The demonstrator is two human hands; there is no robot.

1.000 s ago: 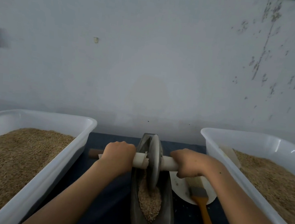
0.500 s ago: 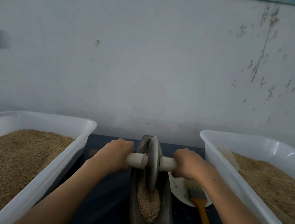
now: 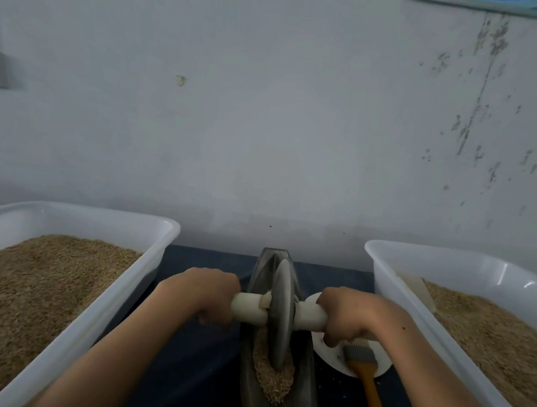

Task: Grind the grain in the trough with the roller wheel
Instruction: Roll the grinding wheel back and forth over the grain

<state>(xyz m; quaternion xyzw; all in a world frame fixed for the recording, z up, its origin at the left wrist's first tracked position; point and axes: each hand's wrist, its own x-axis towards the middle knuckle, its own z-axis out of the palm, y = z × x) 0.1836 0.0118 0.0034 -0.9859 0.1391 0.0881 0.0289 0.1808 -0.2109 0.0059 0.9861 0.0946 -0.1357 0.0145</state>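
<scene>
Fingers (image 3: 212, 319) of both hands clamp the roller wheel's (image 3: 280, 313) axle above the trough (image 3: 301, 376). Dark tabletop (image 3: 194, 356) strips separate the trough from white grain tubs (image 3: 136, 275) either side, a scuffed wall (image 3: 270, 119) behind.

The trough (image 3: 300, 400) lies between two tubs (image 3: 86, 326) (image 3: 396, 280), with the roller wheel (image 3: 279, 313) standing in its grain (image 3: 272, 379).

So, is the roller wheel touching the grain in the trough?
Touching. The head view shows the roller wheel with its lower edge sunk into the grain, no gap between them.
</scene>
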